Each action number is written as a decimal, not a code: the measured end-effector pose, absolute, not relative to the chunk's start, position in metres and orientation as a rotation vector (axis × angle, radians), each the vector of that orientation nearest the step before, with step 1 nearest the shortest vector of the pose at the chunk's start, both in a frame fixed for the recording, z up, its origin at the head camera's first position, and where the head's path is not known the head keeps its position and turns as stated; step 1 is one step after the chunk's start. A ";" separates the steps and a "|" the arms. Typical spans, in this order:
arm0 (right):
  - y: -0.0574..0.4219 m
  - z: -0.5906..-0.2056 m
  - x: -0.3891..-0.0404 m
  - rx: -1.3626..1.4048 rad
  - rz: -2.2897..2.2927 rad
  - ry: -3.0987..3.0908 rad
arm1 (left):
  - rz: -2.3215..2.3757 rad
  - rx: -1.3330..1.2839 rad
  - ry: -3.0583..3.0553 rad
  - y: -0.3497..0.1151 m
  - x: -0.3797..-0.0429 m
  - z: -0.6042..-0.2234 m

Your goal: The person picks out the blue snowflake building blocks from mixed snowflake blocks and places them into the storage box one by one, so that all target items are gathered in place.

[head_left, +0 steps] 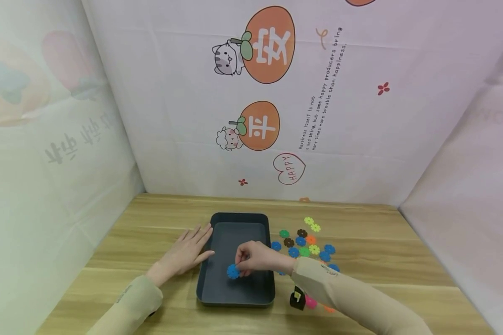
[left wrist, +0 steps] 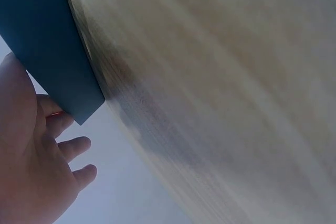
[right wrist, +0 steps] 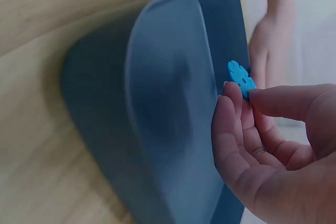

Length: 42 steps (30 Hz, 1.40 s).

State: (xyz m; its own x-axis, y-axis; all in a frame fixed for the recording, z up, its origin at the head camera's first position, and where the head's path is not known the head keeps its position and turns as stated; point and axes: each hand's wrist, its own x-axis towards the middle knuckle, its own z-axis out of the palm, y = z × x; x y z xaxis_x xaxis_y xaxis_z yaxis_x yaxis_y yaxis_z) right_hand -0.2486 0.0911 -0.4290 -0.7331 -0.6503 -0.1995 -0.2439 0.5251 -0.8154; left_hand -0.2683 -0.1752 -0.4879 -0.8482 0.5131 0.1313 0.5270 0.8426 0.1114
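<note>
Over the dark grey tray point(head_left: 234, 235), my right hand point(head_left: 257, 257) pinches a blue snowflake building disc point(head_left: 233, 271) between thumb and fingertips. The right wrist view shows this disc point(right wrist: 240, 78) tilted, with notches round its edge and a hole in its middle, inside the line of the tray walls. My left hand point(head_left: 184, 253) lies against the tray's left side, its fingers extended at the rim and the thumb reaching over the edge. From the left wrist, those fingers point(left wrist: 74, 148) show beside the tray's outer wall point(left wrist: 50, 40).
Several loose discs, among them a green disc point(head_left: 284, 233), a dark brown disc point(head_left: 288, 242) and a yellow disc point(head_left: 309, 220), lie right of the tray on the wooden table point(head_left: 159, 218). A small black object point(head_left: 297, 298) sits near a pink piece point(head_left: 311, 302). Printed cloth walls point(head_left: 184, 116) surround the table.
</note>
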 end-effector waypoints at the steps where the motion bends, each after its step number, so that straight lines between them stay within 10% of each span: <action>1: 0.087 -0.430 -0.248 -0.715 -1.109 2.271 | -0.217 -0.825 -2.925 -0.175 -0.268 -0.488; 42: 0.055 -0.445 -0.244 -0.462 -1.032 2.192 | -0.214 -0.820 -2.932 -0.174 -0.266 -0.484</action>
